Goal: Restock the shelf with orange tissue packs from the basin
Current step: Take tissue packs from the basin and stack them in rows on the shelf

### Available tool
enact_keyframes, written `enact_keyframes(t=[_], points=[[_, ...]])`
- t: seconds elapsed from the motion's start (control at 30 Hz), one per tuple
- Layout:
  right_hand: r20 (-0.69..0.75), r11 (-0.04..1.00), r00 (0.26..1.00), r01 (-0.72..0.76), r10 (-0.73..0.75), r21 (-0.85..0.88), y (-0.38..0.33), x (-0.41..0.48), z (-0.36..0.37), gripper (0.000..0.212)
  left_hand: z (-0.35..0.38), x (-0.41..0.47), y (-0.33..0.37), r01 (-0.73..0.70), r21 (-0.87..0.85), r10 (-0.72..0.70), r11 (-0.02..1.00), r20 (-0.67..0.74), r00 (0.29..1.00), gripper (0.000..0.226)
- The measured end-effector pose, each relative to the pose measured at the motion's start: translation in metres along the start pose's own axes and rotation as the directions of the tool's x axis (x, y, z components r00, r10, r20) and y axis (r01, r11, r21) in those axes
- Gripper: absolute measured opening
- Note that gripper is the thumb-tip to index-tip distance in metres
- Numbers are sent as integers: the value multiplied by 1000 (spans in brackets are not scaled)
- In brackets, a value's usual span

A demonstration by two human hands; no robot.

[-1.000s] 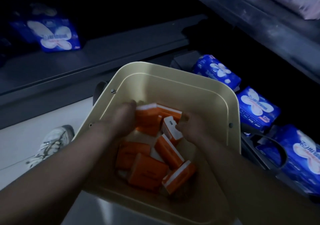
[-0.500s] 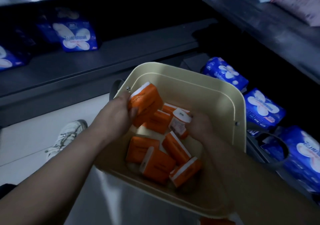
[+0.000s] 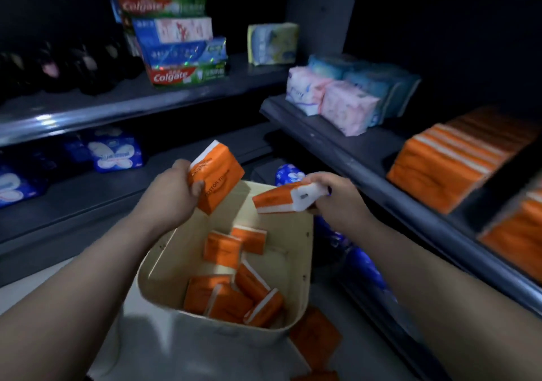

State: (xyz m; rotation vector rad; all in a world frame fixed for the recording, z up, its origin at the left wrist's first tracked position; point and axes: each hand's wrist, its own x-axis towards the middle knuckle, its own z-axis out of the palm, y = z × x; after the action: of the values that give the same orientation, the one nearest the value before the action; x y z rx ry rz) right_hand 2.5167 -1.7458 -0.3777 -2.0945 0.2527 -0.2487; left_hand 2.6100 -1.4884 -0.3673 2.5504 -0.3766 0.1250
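Observation:
A cream basin (image 3: 305, 266) stands on the floor below me, with several orange tissue packs (image 3: 223, 248) lying loose inside. My left hand (image 3: 173, 187) grips one orange pack (image 3: 218, 179) above the basin's far rim. My right hand (image 3: 331, 194) pinches a second orange pack (image 3: 286, 198) by its white end, held level over the basin. On the right shelf (image 3: 366, 160) stands a row of orange packs (image 3: 445, 160), with more orange packs (image 3: 519, 234) nearer to me.
Pink and blue tissue bundles (image 3: 346, 104) sit further along the right shelf. Toothpaste boxes (image 3: 181, 55) and dark bottles (image 3: 73, 69) fill the upper left shelf, blue packs (image 3: 114, 153) the lower one. Orange packs (image 3: 316, 339) lie on the floor by the basin.
Both hands have risen out of the basin, each with an orange pack. My view has swung upward, bringing the upper shelves and the orange row into sight.

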Motion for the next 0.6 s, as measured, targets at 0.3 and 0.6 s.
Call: enact_keyframes(t=[0.3, 0.6], points=[[-348, 1000, 937, 31, -30, -2, -45, -101, -153, 26, -15, -27, 151, -203, -152, 203, 967, -13, 979, 25], [-622, 993, 775, -110, 111, 40, -22, -239, -317, 63, 19, -87, 325, -407, -429, 480, 807, 73, 874, 27]])
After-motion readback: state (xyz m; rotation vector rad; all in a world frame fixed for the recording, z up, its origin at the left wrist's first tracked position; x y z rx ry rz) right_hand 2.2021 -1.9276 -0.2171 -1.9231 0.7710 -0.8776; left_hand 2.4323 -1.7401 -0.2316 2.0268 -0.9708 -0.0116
